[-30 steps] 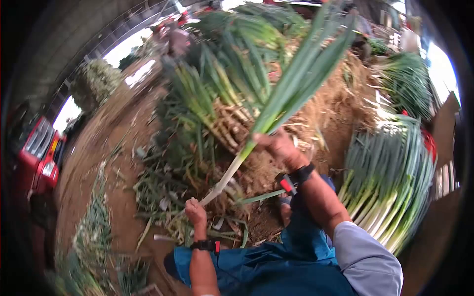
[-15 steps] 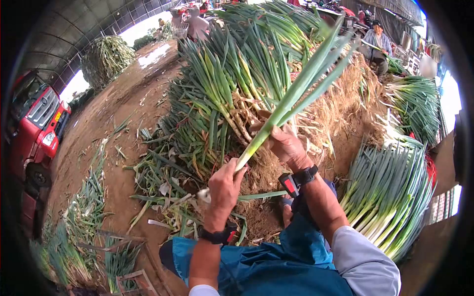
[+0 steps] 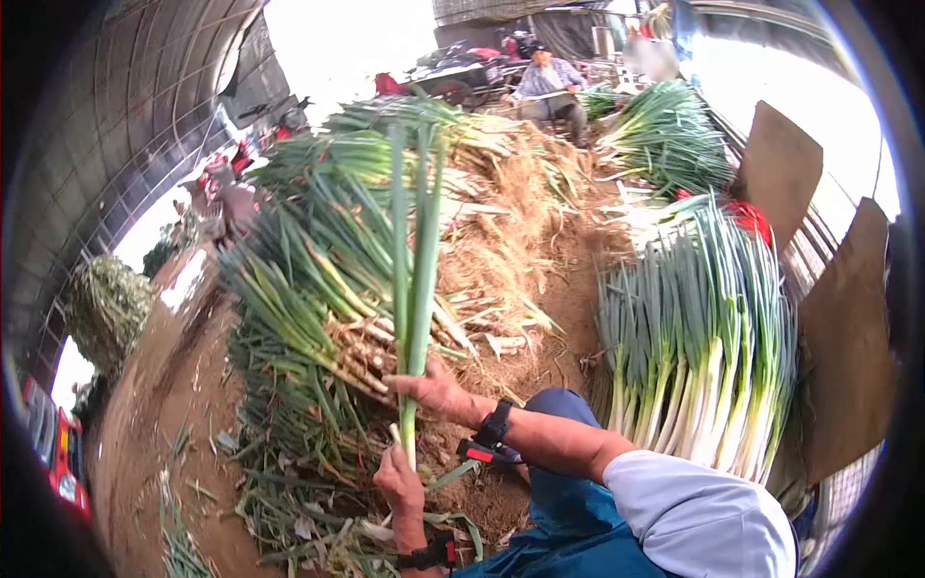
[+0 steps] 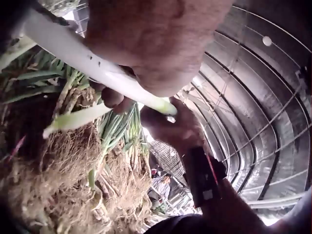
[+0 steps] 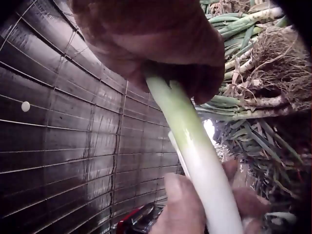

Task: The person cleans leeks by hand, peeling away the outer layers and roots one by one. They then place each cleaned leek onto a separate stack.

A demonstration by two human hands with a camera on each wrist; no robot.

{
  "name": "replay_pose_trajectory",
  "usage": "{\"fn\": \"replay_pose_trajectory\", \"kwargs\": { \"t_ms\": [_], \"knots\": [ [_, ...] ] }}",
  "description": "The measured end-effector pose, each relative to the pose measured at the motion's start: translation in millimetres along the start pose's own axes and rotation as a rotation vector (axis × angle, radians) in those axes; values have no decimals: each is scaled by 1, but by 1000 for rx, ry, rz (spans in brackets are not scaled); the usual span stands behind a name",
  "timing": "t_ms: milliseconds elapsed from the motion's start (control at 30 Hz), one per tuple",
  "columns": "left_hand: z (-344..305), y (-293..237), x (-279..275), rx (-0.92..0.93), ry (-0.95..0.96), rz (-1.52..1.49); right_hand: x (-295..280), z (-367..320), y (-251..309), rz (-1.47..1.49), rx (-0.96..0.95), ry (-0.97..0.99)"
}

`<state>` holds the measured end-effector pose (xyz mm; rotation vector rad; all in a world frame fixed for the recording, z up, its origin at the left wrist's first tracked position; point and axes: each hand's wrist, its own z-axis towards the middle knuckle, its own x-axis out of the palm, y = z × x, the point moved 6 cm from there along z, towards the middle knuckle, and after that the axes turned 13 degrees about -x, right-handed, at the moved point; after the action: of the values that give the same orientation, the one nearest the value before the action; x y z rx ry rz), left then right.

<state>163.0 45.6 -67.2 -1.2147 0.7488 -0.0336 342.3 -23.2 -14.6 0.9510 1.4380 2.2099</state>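
Observation:
A long green onion (image 3: 424, 289) stands nearly upright in front of me, leaves pointing up. My right hand (image 3: 438, 393) grips it where green turns pale. Lower down, my left hand (image 3: 400, 486) has thumb and fingers round the white shaft (image 5: 209, 180). A thin pale strip of outer skin (image 5: 179, 153) stands away from the shaft and runs down to the left thumb. In the left wrist view, the strip's loose end (image 4: 73, 121) sticks out past the left fingers. The shaft's lower end is outside the right wrist view.
A heap of untrimmed green onions (image 3: 299, 250) with tangled roots (image 3: 520, 241) lies ahead. Neatly laid clean onions (image 3: 694, 337) are at the right, beside brown boards (image 3: 843, 337). Leaf scraps (image 3: 289, 511) litter the ground. Another person (image 3: 549, 82) sits at the back.
My view has turned right. The onion has swung from slanting to nearly upright. My left hand first moved up the shaft toward the right hand; now a strip of skin stands off the shaft.

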Motion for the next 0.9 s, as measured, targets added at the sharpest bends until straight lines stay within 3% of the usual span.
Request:
{"fn": "replay_pose_trajectory", "kwargs": {
  "t_ms": [33, 67, 167, 200, 300, 333, 433, 500, 533, 567, 633, 700, 767, 800, 833, 900],
  "knots": [
    [4, 11, 1, -125, 70, -55, 9, 3, 6, 74, -22, 9],
    [10, 30, 7, -129, 39, -53, 11, -1, 9, 130, 27, 21],
    [-9, -15, 3, -67, -49, -192, 17, -3, 9, 239, 36, 17],
    [-3, 8, 13, -97, -29, -307, 20, -3, 3, 310, 82, 21],
    [-2, 16, 23, -67, -18, -250, 29, -5, -6, 575, 202, 46],
    [3, 35, 27, -208, -16, -276, 29, -4, -7, 578, 201, 66],
    [2, 60, 18, -299, 244, 166, 19, 1, 9, 606, 169, 151],
    [-7, 103, 0, -246, 81, 288, 2, 9, 21, 603, 118, 174],
    [-13, 85, -15, -526, 218, 327, -1, 10, 25, 610, 99, 184],
    [-6, 107, -27, -231, 91, 459, -8, 14, 28, 510, 88, 133],
    [-9, 29, -37, -176, 129, 366, -10, 15, 39, 547, 49, 97],
    [-17, -30, -21, 95, 318, 220, -5, 16, 45, 595, 5, 114],
    [-21, -58, 9, 140, 539, 145, 1, 15, 54, 748, -10, 68],
    [-16, -54, 21, 45, 557, 51, 3, 12, 66, 807, -66, 83],
    [-14, -45, 33, -51, 580, -38, -2, 8, 61, 744, -47, 54],
    [-10, -47, 52, -3, 595, -86, -15, 8, 56, 608, -23, 14]
  ]
}}
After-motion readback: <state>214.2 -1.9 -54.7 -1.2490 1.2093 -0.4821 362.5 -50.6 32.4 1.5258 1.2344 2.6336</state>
